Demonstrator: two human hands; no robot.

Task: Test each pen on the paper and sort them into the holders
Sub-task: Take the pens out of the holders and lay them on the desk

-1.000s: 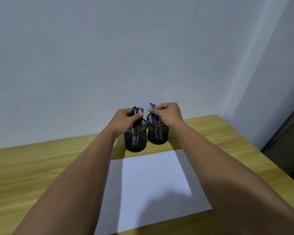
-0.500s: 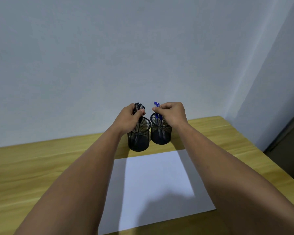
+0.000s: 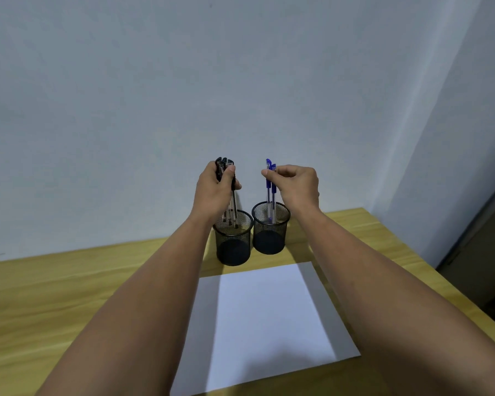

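Observation:
Two black mesh holders stand side by side at the back of the wooden desk: the left holder (image 3: 233, 241) and the right holder (image 3: 270, 232). My left hand (image 3: 213, 192) grips a bundle of black pens (image 3: 232, 201), lifted so only their tips reach the left holder's rim. My right hand (image 3: 296, 185) pinches two blue pens (image 3: 270, 192) near their caps, their lower ends just inside the right holder. A blank white sheet of paper (image 3: 266, 318) lies on the desk in front of the holders, between my forearms.
The wooden desk (image 3: 55, 295) meets a pale wall behind the holders. Its right edge (image 3: 429, 270) drops off beside a dark floor gap and a grey door or cabinet at the far right.
Both hands have risen, drawing the black pens and the blue pens upward out of their holders. The hands have also moved slightly apart.

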